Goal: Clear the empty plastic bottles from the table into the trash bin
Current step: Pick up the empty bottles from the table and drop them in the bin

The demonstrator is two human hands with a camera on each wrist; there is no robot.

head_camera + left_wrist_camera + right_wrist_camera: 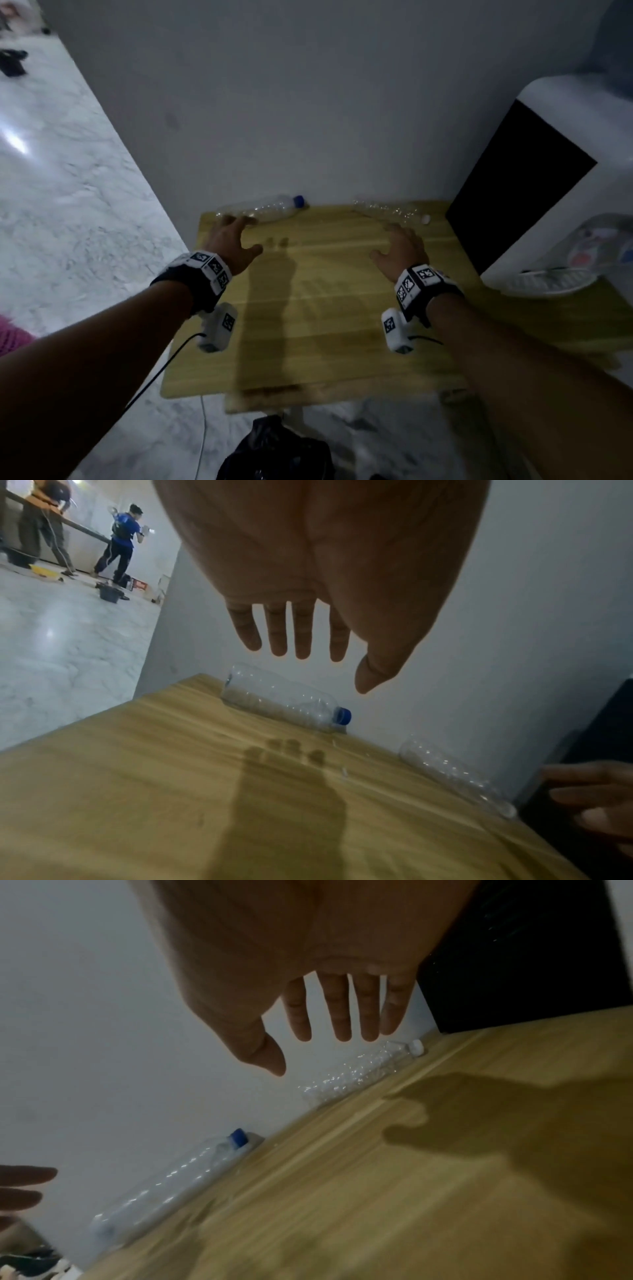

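Two clear empty bottles lie on their sides along the wall at the far edge of the wooden table (pixel 308 308). The blue-capped bottle (pixel 263 209) (pixel 284 699) (pixel 171 1183) is at the far left, the white-capped bottle (pixel 390 210) (pixel 455 775) (pixel 359 1074) at the far right. My left hand (pixel 236 240) (pixel 304 653) hovers just short of the blue-capped bottle, fingers spread and straight, holding nothing. My right hand (pixel 400 246) (pixel 329 1042) hovers just short of the white-capped bottle, also spread and empty.
A black trash bag (pixel 277 448) sits on the floor below the table's near edge. A white water dispenser (pixel 565 171) with a dark panel stands at the table's right. A white plate (pixel 548 284) lies at the right edge. Two people work far off at the left (pixel 120 539).
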